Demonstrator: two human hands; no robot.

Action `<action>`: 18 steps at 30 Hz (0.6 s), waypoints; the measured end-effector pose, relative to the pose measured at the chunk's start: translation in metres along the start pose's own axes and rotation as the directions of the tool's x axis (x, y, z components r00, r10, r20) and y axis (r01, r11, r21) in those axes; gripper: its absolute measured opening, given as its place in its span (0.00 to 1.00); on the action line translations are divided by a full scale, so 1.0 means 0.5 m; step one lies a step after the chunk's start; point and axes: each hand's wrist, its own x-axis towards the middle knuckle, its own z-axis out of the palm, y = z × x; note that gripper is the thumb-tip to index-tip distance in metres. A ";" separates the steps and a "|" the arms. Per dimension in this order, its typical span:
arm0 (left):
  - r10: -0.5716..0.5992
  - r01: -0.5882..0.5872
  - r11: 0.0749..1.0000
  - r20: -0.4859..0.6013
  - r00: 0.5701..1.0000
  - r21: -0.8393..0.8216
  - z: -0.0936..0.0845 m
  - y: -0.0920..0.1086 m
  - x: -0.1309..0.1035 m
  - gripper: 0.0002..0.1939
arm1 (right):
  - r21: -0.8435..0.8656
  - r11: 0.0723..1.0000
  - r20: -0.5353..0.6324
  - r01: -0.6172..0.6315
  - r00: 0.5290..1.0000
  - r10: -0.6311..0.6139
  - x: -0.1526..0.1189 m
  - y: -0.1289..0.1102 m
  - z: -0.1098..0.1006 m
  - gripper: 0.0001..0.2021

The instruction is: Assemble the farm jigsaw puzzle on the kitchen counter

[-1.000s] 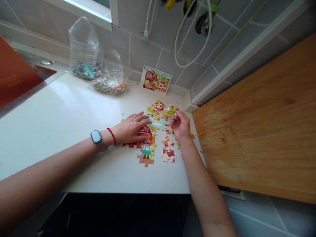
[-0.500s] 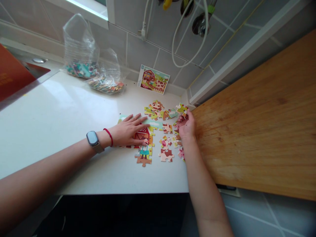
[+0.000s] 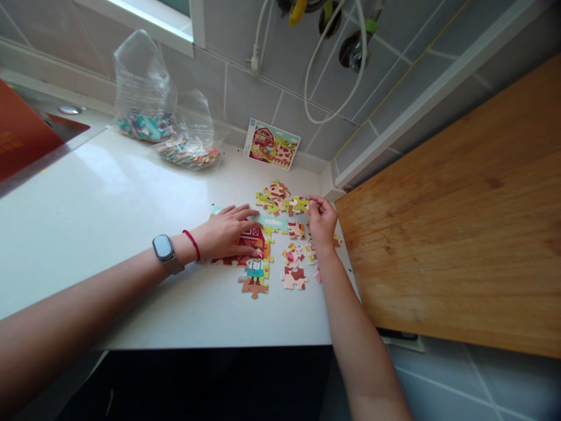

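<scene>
The left hand [image 3: 232, 233] lies spread over the part-built puzzle [image 3: 256, 270]. The right hand [image 3: 323, 225] pinches a green piece [image 3: 303, 204].

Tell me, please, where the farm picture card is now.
In the head view, the card stands against the tiled wall, upper middle, behind a heap of puzzle pieces and right of the nearest plastic bag.

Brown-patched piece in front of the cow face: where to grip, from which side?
Likely best: pinch the brown-patched piece by its left and right edges, from above and the front. It lies flat on the counter and its outline juts out on both sides; the cow face piece crowds its far edge.
</scene>
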 end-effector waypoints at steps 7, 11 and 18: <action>0.010 -0.011 0.999 0.028 1.000 0.032 -0.005 0.002 0.002 0.27 | -0.148 0.989 0.045 -0.008 0.999 0.015 0.009 0.026 -0.005 0.18; -0.001 -0.001 0.999 0.049 0.999 0.035 -0.007 0.005 0.001 0.28 | -0.158 0.987 0.069 0.030 0.997 -0.019 0.008 0.027 -0.001 0.18; 0.009 -0.010 1.000 0.038 0.999 0.027 -0.006 0.007 0.001 0.27 | -0.148 0.987 -0.109 0.067 0.990 -0.084 0.025 0.036 -0.022 0.23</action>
